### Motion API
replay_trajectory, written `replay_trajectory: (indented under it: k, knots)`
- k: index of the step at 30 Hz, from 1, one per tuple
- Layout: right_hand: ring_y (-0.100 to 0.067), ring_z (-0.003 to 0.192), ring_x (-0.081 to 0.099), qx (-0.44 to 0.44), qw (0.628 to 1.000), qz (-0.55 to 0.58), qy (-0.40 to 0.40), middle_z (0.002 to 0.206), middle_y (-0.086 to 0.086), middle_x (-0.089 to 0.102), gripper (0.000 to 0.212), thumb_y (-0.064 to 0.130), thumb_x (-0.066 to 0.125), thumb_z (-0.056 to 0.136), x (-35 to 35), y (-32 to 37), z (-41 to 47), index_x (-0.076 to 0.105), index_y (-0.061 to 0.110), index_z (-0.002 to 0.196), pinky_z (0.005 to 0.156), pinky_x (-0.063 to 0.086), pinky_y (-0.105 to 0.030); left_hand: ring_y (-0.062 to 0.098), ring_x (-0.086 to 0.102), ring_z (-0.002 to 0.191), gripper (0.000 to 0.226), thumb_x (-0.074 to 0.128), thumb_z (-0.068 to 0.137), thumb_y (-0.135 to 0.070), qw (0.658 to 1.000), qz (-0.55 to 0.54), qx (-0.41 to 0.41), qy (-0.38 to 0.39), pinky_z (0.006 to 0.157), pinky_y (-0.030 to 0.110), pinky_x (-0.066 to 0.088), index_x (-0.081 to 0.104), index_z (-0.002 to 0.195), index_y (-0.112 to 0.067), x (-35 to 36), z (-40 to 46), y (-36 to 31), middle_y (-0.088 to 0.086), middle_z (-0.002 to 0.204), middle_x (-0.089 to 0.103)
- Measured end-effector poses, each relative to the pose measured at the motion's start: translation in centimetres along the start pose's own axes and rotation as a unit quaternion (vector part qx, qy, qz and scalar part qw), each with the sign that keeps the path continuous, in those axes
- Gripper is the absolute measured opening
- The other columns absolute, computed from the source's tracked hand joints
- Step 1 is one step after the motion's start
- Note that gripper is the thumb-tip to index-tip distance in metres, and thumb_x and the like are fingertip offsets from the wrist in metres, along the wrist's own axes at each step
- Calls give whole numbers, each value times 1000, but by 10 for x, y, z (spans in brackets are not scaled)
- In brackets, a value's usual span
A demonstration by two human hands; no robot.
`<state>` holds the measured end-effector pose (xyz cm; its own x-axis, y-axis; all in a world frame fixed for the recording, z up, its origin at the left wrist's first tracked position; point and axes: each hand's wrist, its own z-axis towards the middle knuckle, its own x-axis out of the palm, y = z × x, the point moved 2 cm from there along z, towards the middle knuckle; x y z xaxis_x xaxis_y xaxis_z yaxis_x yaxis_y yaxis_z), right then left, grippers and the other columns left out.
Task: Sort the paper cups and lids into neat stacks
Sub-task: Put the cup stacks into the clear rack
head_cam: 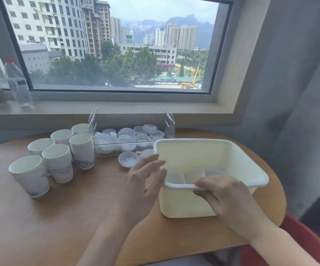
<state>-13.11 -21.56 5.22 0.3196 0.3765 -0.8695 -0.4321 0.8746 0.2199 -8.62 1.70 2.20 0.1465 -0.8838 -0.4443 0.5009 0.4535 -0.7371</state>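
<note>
1. The cream tub (209, 150) stood on the round wooden table (78, 217), and I take everything from it. A few pale lids (194, 174) lay at its bottom, blurred through the wall.
2. Left of the tub stood stacks of paper cups (59, 162), upright and close together. Behind the tub's left corner sat a clear tray (132, 131) full of loose lids, with one lid (128, 159) on the table just before it.
3. Cups and lids looked light and thin, easily crushed. I judged a lid best pinched at its rim, a cup stack held round its middle.
4. The right hand (226, 198) gripped the tub's near rim, fingers curled over the edge.
5. The left hand (145, 179) hovered at the tub's near left corner, fingers spread and relaxed, holding nothing.
</note>
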Motion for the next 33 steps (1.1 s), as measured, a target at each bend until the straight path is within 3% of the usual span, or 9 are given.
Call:
replay_trajectory:
  k: [3, 7, 10, 14, 22, 27, 30, 33]
  knots:
    - [-11, 68, 62, 5, 1000, 1, -20, 78, 19, 68, 10, 27, 79, 90, -17, -25, 10, 75, 28, 99, 59, 45, -28, -3, 48, 137, 42, 55, 103, -51, 1000, 12, 14, 10, 111, 30, 46, 68, 137, -30, 10, 21, -2, -23, 145, 56]
    - [-14, 73, 67, 25, 999, 23, -41, 81, 13, 72, 8, 25, 78, 92, -39, -64, 34, 72, 28, 96, 66, 55, -39, 0, 54, 129, 41, 57, 103, -43, 999, 45, -4, 2, 106, 30, 48, 64, 140, -29, 22, 58, 6, -20, 140, 59]
    - [-16, 74, 66, 29, 999, 14, -26, 81, 14, 71, 2, 26, 73, 96, -48, -93, 61, 72, 27, 95, 69, 55, -44, 10, 56, 130, 41, 65, 102, -26, 997, 70, -33, 12, 107, 37, 48, 61, 143, -27, 30, 87, 18, -13, 141, 61]
    - [-25, 81, 68, 52, 999, 5, -9, 84, 8, 73, 6, 20, 69, 99, -45, -129, 105, 74, 20, 96, 73, 53, -48, 11, 61, 121, 40, 64, 103, -27, 992, 115, -55, 23, 104, 37, 48, 61, 143, -26, 42, 122, 36, -10, 141, 62]
    - [-34, 95, 70, 68, 998, -15, -10, 100, -3, 79, 12, 19, 66, 101, 1, -175, 183, 77, 17, 106, 81, 52, -45, 20, 51, 139, 45, 64, 102, -23, 979, 178, -78, 57, 114, 34, 37, 59, 146, -22, 81, 179, 85, -4, 147, 60]
    - [-32, 98, 70, 59, 998, -8, -10, 103, -1, 78, 12, 18, 66, 101, 32, -190, 214, 77, 17, 107, 83, 53, -45, 19, 58, 131, 44, 64, 102, -22, 977, 180, -87, 70, 110, 36, 42, 60, 145, -24, 102, 192, 117, -6, 141, 65]
    - [-31, 98, 70, 55, 998, -11, -2, 104, 0, 78, 13, 18, 66, 101, 45, -195, 223, 76, 19, 108, 83, 52, -44, 17, 66, 119, 42, 65, 99, -15, 980, 173, -77, 59, 105, 40, 45, 64, 141, -26, 110, 191, 126, -9, 126, 73]
    - [-31, 99, 70, 53, 999, -11, -1, 103, 0, 78, 13, 16, 66, 101, 54, -201, 228, 77, 18, 108, 82, 51, -42, 9, 66, 115, 44, 64, 98, -12, 981, 178, -51, 51, 103, 31, 36, 66, 136, -33, 118, 189, 129, -15, 118, 75]
